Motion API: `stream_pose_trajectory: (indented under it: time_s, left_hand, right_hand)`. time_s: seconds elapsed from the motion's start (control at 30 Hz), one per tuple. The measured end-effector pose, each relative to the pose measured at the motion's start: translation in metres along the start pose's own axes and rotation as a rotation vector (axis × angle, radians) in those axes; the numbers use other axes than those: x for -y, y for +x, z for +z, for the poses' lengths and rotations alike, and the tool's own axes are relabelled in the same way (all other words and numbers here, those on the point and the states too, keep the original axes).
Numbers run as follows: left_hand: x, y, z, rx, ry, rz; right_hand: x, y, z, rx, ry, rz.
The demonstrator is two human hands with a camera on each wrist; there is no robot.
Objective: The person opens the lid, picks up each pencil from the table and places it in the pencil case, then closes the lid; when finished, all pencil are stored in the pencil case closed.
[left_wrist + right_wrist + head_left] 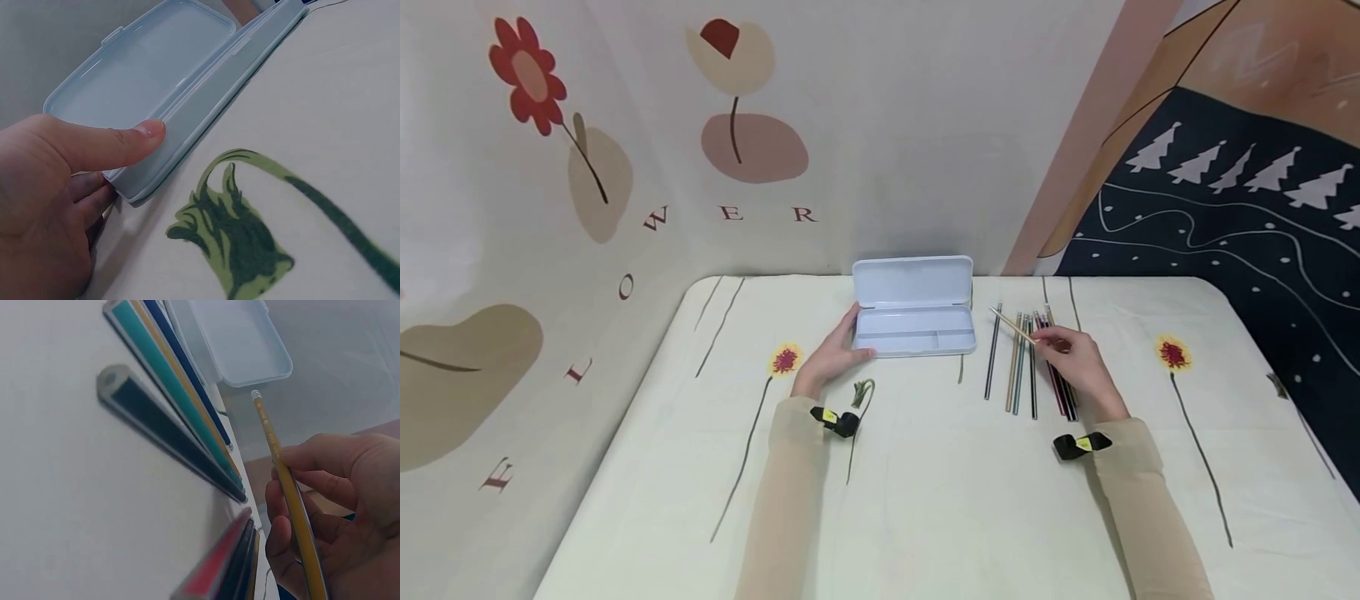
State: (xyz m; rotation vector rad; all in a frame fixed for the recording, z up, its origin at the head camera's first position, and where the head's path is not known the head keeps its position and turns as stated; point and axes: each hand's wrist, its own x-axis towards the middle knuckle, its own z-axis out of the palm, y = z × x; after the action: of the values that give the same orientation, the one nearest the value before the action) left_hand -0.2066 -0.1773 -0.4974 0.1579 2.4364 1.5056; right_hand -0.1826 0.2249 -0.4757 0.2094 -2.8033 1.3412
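A light blue pencil case (891, 342) lies on the table, its lid (913, 282) raised at the back and its compartments bare. My left hand (832, 360) holds the case's left end. In the left wrist view the thumb (150, 132) presses the front wall while the other fingers go round the end, partly hidden. My right hand (1078, 362) pinches a yellow pencil (289, 487) between thumb and fingers, raised above the other pencils. Its pale tip points toward the case. Under and left of that hand lie several pencils (1018, 375) in blue, gold, black and red.
The table (955, 483) wears a white cloth printed with flowers and stems. A pale printed curtain (925, 167) hangs right behind the case, and a dark cloth with white trees (1225, 217) hangs at the right.
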Motion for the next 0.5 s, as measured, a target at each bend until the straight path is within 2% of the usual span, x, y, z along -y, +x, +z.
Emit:
stream_pose_trajectory:
  time_s: [0.5]
  left_hand:
    - [0.001,0.000,0.002,-0.009,-0.003,0.009]
  right_hand:
    - [0.009,0.008,0.018,0.034,0.080,-0.064]
